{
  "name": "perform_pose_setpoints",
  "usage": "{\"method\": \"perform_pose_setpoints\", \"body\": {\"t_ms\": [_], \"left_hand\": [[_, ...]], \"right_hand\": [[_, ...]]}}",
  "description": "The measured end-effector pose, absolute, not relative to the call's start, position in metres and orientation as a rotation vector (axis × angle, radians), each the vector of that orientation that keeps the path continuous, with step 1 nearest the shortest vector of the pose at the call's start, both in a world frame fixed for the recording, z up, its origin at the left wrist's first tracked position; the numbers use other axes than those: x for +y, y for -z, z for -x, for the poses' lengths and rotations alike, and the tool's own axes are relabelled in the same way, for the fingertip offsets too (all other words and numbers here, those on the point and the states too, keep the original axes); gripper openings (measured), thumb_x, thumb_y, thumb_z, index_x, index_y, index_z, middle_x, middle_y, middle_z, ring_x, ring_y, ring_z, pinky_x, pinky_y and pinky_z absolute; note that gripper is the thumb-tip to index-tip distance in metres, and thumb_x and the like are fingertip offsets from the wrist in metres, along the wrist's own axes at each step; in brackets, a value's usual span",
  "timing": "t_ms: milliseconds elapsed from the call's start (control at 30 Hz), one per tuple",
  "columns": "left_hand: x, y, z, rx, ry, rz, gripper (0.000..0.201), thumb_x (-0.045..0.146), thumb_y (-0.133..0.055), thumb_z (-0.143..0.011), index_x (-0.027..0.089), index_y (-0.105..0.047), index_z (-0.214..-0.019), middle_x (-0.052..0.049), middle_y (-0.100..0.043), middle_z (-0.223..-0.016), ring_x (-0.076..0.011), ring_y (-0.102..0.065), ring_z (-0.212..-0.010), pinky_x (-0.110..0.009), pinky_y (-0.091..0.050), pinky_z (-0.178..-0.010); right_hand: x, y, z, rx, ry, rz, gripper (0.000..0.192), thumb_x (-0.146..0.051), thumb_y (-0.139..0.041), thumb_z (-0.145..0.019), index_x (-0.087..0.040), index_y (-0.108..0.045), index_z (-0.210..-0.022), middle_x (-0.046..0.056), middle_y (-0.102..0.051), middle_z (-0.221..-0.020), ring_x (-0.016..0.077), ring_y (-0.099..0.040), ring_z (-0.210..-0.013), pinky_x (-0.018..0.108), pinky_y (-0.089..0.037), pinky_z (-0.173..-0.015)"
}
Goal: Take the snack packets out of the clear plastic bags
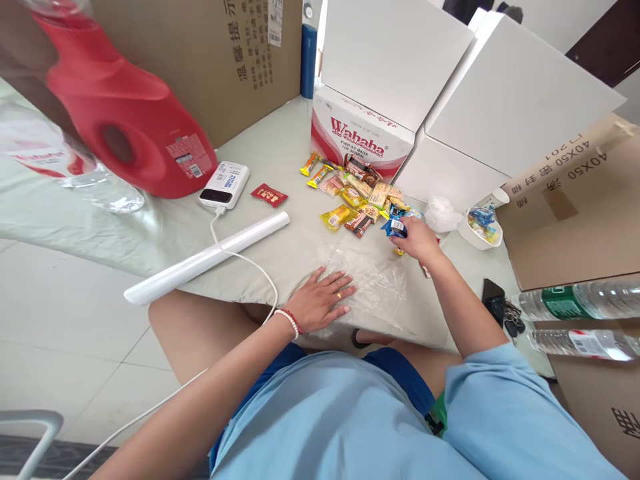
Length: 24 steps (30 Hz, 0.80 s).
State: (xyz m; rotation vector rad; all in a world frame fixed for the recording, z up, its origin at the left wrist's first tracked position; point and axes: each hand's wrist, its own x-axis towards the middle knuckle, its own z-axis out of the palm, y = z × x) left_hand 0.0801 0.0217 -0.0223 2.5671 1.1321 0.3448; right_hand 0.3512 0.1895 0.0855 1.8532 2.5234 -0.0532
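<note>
My left hand (323, 300) lies flat with its fingers spread, on the left edge of a clear plastic bag (377, 283) at the table's near side. Beyond it, my right hand (419, 239) has its fingers closed on a blue snack packet (397, 228) at the right end of a heap of wrapped snacks (363, 190). Yellow, brown and red wrappers make up most of the heap. A red packet (270, 195) lies apart to its left. Part of another wrapper shows under my right wrist.
A white power bank (225, 185) with a cable and a white roll (210, 257) lie left. Behind stand a red jug (135, 113) and a Wahaha box (360, 133). At right are a white bowl (470, 235), a phone (493, 300), bottles (580, 303) and a cardboard box (575, 213).
</note>
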Motion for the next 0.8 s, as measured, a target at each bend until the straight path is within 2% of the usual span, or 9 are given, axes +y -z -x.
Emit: {"method": "perform_pose_setpoints", "body": {"t_ms": [100,167,300,367,433,500,567,667,800], "left_hand": [[0.021,0.024,-0.081,1.122,-0.328,-2.579,0.061,0.060,-0.032,-0.104,0.029,-0.045,-0.156,-0.007,-0.036,-0.168,-0.0272,-0.027,-0.158,-0.056,-0.001,-0.128],[0.022,0.025,-0.080,1.110,-0.310,-2.590,0.072,0.067,-0.040,-0.099,0.026,-0.040,-0.158,-0.011,-0.032,-0.170,-0.0304,-0.027,-0.158,-0.058,0.000,-0.128],[0.025,0.023,-0.072,1.044,-0.326,-2.555,0.099,0.078,-0.049,-0.089,0.018,-0.026,-0.164,-0.019,-0.030,-0.169,-0.0345,-0.029,-0.156,-0.060,-0.001,-0.128],[0.026,0.021,-0.065,1.064,-0.380,-2.495,0.090,0.073,-0.043,-0.094,0.019,-0.025,-0.164,-0.017,-0.035,-0.167,-0.0317,-0.032,-0.155,-0.059,-0.004,-0.128],[0.025,0.019,-0.060,1.182,-0.420,-2.425,0.066,0.058,-0.030,-0.104,0.024,-0.034,-0.161,-0.012,-0.044,-0.163,-0.0276,-0.035,-0.154,-0.059,-0.007,-0.128],[0.023,0.019,-0.058,1.312,-0.420,-2.401,0.055,0.047,-0.026,-0.107,0.028,-0.043,-0.156,-0.008,-0.049,-0.161,-0.0268,-0.036,-0.154,-0.062,-0.005,-0.127],[0.021,0.021,-0.059,1.362,-0.398,-2.438,0.055,0.049,-0.035,-0.105,0.030,-0.045,-0.155,-0.008,-0.046,-0.163,-0.0295,-0.035,-0.155,-0.065,-0.001,-0.126],[0.019,0.023,-0.061,1.350,-0.365,-2.498,0.069,0.058,-0.050,-0.097,0.029,-0.039,-0.159,-0.009,-0.040,-0.166,-0.0327,-0.033,-0.155,-0.065,0.002,-0.126],[0.020,0.022,-0.060,1.336,-0.331,-2.511,0.076,0.060,-0.052,-0.095,0.027,-0.035,-0.161,-0.011,-0.041,-0.165,-0.0331,-0.032,-0.155,-0.066,0.001,-0.126]], "right_hand": [[0.153,-0.097,-0.342,2.687,0.348,-1.620,0.035,-0.041,-0.070,-0.085,-0.020,-0.069,-0.113,0.009,-0.072,-0.109,0.0269,-0.066,-0.096,0.032,-0.049,-0.080],[0.126,-0.093,-0.328,2.650,0.492,-1.429,0.034,-0.040,-0.073,-0.083,-0.021,-0.070,-0.111,0.008,-0.072,-0.107,0.0249,-0.066,-0.094,0.031,-0.048,-0.079],[0.086,-0.069,-0.306,2.460,0.429,-1.407,0.038,-0.036,-0.071,-0.084,-0.022,-0.067,-0.119,0.010,-0.069,-0.115,0.0263,-0.067,-0.101,0.030,-0.046,-0.077],[0.078,-0.060,-0.306,2.425,0.389,-1.434,0.041,-0.034,-0.069,-0.086,-0.021,-0.063,-0.124,0.011,-0.067,-0.119,0.0264,-0.066,-0.105,0.030,-0.046,-0.077],[0.076,-0.059,-0.312,2.412,0.359,-1.447,0.042,-0.034,-0.069,-0.087,-0.020,-0.062,-0.126,0.011,-0.065,-0.121,0.0262,-0.065,-0.108,0.029,-0.045,-0.078],[0.076,-0.063,-0.316,2.408,0.333,-1.464,0.041,-0.033,-0.068,-0.087,-0.020,-0.061,-0.126,0.011,-0.064,-0.121,0.0263,-0.064,-0.108,0.029,-0.045,-0.078],[0.077,-0.069,-0.316,2.427,0.310,-1.477,0.041,-0.031,-0.068,-0.088,-0.020,-0.061,-0.127,0.011,-0.064,-0.121,0.0265,-0.063,-0.109,0.029,-0.045,-0.077],[0.077,-0.075,-0.307,2.480,0.310,-1.452,0.040,-0.031,-0.067,-0.089,-0.021,-0.060,-0.127,0.011,-0.063,-0.121,0.0268,-0.063,-0.110,0.030,-0.046,-0.079],[0.076,-0.067,-0.300,2.457,0.399,-1.383,0.044,-0.029,-0.069,-0.089,-0.021,-0.060,-0.131,0.012,-0.062,-0.124,0.0280,-0.063,-0.112,0.031,-0.047,-0.081]]}}
